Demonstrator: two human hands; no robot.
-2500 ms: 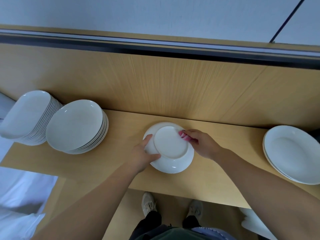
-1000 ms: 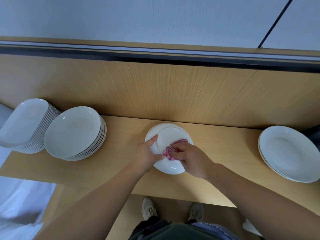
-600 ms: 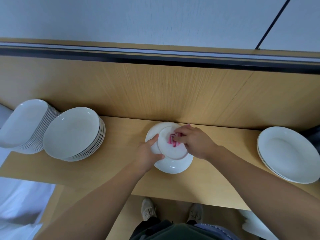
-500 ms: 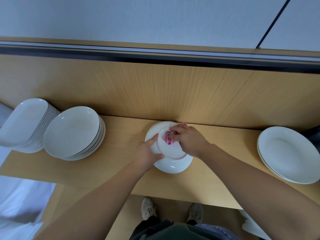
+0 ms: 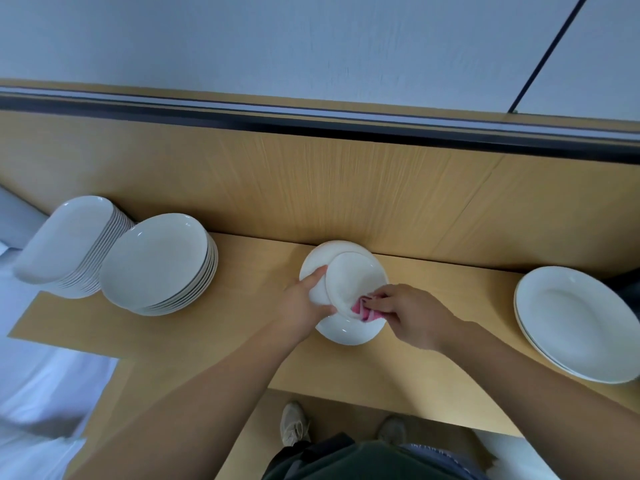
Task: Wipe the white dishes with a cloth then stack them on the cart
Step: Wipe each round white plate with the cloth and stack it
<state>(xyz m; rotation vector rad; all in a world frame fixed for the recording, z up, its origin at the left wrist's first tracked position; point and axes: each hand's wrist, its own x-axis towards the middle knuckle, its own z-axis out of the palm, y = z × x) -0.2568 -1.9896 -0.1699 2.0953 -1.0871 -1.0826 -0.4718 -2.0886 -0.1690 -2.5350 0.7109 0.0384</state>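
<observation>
Wiping step: left hand grips upturned white ceramic dish at centre of wooden surface; right hand pinches pink cloth on its near rim; next, stack (cart unidentifiable).

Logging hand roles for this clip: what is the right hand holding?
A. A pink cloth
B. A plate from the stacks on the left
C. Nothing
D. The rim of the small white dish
A: the right hand pinches the pink cloth against the near edge of the small dish, while the left hand grips that dish by its left rim.
</observation>
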